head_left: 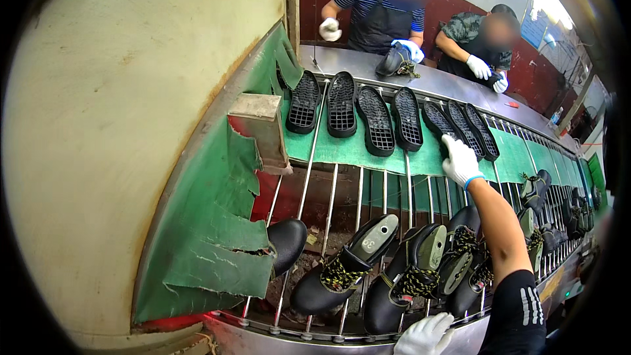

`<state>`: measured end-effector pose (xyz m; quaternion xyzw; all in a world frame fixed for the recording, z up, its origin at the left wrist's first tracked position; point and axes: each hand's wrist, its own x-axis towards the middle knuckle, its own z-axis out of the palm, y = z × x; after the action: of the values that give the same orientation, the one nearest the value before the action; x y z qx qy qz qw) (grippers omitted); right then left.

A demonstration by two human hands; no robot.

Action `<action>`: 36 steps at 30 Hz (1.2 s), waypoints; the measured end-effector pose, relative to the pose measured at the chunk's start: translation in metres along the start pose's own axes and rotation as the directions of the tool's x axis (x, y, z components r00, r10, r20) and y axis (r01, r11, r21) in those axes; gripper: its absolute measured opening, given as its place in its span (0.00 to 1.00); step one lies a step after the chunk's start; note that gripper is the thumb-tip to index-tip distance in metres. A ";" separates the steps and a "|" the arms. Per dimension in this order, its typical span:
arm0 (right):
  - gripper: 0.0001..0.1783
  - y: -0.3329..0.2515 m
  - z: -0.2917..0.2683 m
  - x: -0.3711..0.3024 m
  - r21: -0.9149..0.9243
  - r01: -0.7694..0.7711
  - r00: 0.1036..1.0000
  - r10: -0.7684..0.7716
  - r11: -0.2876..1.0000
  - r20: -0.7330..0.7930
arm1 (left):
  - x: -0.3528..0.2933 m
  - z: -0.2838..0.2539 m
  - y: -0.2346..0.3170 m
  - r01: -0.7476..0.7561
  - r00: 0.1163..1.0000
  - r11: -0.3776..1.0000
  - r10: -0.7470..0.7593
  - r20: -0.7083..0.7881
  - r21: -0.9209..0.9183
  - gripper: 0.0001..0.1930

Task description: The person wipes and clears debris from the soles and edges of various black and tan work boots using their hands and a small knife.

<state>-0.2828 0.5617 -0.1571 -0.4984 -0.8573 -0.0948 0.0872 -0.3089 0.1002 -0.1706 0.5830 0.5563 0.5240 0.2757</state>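
My right hand [462, 161], in a white glove with a blue cuff, reaches over the conveyor to a row of black shoe soles. Its fingers are stretched out at the lower end of one sole [439, 119], and whether they touch it I cannot tell. The soles lie on a green cloth strip, their gridded insides facing up. My left hand [426, 335], also gloved in white, is low at the conveyor's near edge with its fingers apart, holding nothing. Just beyond it stand black shoes [383, 304] with yellow-and-black laces and greenish lasts inside.
Metal rollers [332, 207] form the conveyor, with gaps between them. Torn green sheeting [204, 250] hangs at a large cream housing [131, 125] on the left. Across a metal bench [348, 66], two gloved people handle shoes. More shoes [536, 190] stand farther right.
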 end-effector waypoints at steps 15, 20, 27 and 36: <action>0.17 -0.170 0.013 0.043 -0.181 0.329 0.942 -0.336 0.927 -0.013 | -0.015 0.002 -0.005 0.053 0.986 0.995 -0.039 0.164 -0.081 0.21; 0.17 -0.163 -0.032 0.028 0.102 0.166 0.986 -0.164 0.981 -0.029 | -0.019 0.012 -0.015 0.000 0.993 1.000 -0.001 0.122 0.014 0.23; 0.20 -0.120 -0.168 -0.065 0.559 0.070 0.990 0.009 0.826 -0.138 | -0.014 0.018 -0.046 -0.027 0.989 1.000 0.025 0.147 0.009 0.21; 0.13 -0.136 -0.269 -0.429 0.296 0.656 0.750 -0.642 0.694 -0.158 | -0.032 -0.079 -0.010 0.474 0.807 0.105 -0.448 0.384 -0.874 0.32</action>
<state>-0.1771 0.0692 -0.0120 -0.1393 -0.9788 0.0165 0.1490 -0.3799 0.0520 -0.1657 0.1029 0.2807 0.6274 0.7190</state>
